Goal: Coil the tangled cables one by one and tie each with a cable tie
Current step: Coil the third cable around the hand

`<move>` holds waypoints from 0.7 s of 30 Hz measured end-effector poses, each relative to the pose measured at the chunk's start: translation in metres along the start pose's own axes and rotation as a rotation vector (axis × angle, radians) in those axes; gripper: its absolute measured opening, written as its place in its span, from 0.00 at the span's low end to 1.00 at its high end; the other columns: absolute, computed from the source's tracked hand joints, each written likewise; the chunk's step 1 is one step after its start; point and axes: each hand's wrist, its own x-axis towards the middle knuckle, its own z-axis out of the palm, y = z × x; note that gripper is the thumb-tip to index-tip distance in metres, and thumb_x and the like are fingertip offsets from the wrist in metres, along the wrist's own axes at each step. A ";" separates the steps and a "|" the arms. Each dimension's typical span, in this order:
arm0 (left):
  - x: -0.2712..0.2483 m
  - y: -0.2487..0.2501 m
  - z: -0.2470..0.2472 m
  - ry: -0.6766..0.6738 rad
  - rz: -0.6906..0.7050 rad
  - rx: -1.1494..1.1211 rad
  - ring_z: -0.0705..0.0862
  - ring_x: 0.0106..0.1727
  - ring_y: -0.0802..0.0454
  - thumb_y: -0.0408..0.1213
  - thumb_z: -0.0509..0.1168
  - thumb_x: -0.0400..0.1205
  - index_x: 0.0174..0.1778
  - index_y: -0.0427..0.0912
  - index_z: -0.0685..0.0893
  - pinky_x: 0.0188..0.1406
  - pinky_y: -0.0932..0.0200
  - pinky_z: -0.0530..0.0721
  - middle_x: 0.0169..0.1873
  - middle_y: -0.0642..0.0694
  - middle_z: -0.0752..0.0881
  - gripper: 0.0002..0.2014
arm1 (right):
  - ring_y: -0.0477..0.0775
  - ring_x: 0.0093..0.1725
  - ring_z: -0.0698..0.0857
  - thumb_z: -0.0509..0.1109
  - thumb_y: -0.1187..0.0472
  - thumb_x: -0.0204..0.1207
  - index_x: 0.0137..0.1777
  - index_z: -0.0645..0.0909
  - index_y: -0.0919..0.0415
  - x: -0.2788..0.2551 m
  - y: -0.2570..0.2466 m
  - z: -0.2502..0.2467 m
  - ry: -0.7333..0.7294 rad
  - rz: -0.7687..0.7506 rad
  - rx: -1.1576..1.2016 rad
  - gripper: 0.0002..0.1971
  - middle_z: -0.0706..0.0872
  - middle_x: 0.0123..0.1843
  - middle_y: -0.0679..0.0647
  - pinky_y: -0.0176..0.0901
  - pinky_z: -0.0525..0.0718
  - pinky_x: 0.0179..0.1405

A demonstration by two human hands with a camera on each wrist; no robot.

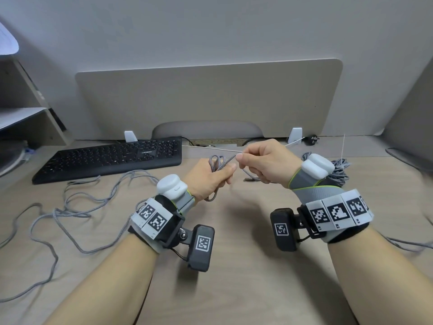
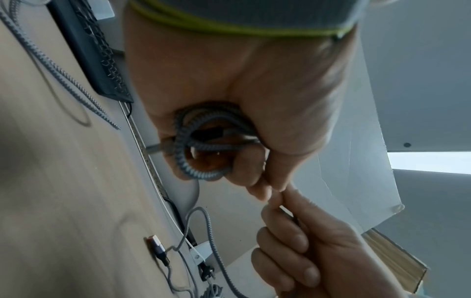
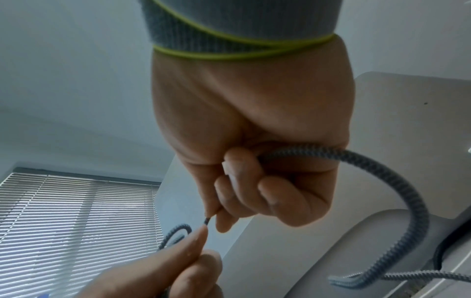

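Note:
A small coil of grey braided cable (image 1: 217,162) is held above the desk (image 1: 234,289). My left hand (image 1: 223,173) grips the coil, its fingers curled round the loops (image 2: 203,141). My right hand (image 1: 243,158) pinches the same cable just right of the coil, and the cable runs on through its curled fingers (image 3: 275,181). From there the loose length (image 3: 397,181) curves down toward the desk. In the right wrist view the left hand (image 3: 183,260) and a bit of the coil (image 3: 175,233) show at the bottom. More tangled grey cables (image 1: 82,202) lie on the desk at the left.
A black keyboard (image 1: 112,158) lies at the back left. Behind my right wrist sits a coiled grey bundle (image 1: 339,171) with a thin white tie tail sticking up. A USB plug (image 2: 158,247) rests on the desk. A thin white strand (image 1: 210,148) lies along the desk's back edge.

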 end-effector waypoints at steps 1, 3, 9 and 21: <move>0.001 -0.002 -0.001 0.020 -0.009 0.011 0.68 0.22 0.54 0.50 0.64 0.81 0.24 0.47 0.81 0.31 0.54 0.70 0.17 0.53 0.72 0.20 | 0.50 0.19 0.65 0.68 0.56 0.82 0.37 0.82 0.66 0.000 0.000 0.000 0.001 0.000 0.004 0.16 0.71 0.20 0.49 0.38 0.66 0.19; 0.004 -0.005 -0.005 0.081 -0.023 -0.008 0.71 0.21 0.54 0.46 0.64 0.84 0.26 0.44 0.81 0.33 0.54 0.77 0.15 0.54 0.73 0.20 | 0.53 0.20 0.64 0.68 0.56 0.82 0.37 0.81 0.70 0.000 0.001 -0.001 0.008 0.005 0.019 0.17 0.70 0.19 0.49 0.40 0.65 0.21; 0.005 -0.009 -0.023 0.302 -0.198 -0.344 0.60 0.16 0.55 0.40 0.58 0.89 0.41 0.40 0.78 0.17 0.67 0.66 0.18 0.52 0.61 0.13 | 0.52 0.20 0.65 0.66 0.58 0.84 0.36 0.81 0.65 -0.002 -0.003 -0.003 -0.016 0.011 0.015 0.15 0.70 0.22 0.51 0.39 0.66 0.21; 0.000 0.009 0.001 0.170 -0.185 -0.619 0.63 0.20 0.55 0.65 0.68 0.71 0.35 0.45 0.80 0.22 0.63 0.66 0.19 0.52 0.60 0.24 | 0.46 0.22 0.68 0.65 0.59 0.83 0.36 0.82 0.58 -0.006 -0.013 0.019 -0.053 -0.082 -0.087 0.14 0.72 0.20 0.43 0.40 0.68 0.25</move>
